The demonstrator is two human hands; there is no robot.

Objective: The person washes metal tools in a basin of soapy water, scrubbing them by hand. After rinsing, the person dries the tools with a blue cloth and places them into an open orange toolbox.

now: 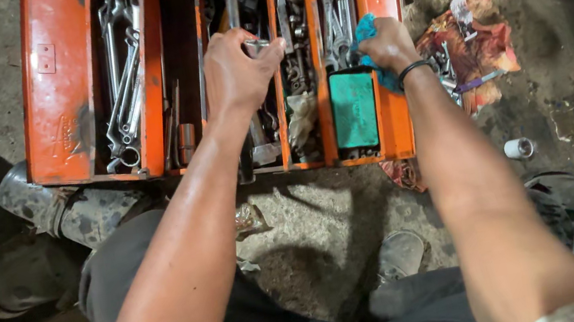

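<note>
Head view: one orange toolbox point(65, 82) lies folded open on the dirt floor, its trays packed with wrenches. Two hands are in: the left hand point(233, 68) pinches one small metal socket point(256, 45) above the middle tray, and the right hand point(386, 44) is closed around one blue rag point(364, 31) beside one green phone point(354, 108).

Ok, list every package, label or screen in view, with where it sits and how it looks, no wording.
Phone: flat in the toolbox's right tray, below the right hand; rectangular, teal-green screen.
Wrapper: crumpled on the ground right of the toolbox; red-orange.
Embossed mark: on the open orange lid, left.
</note>
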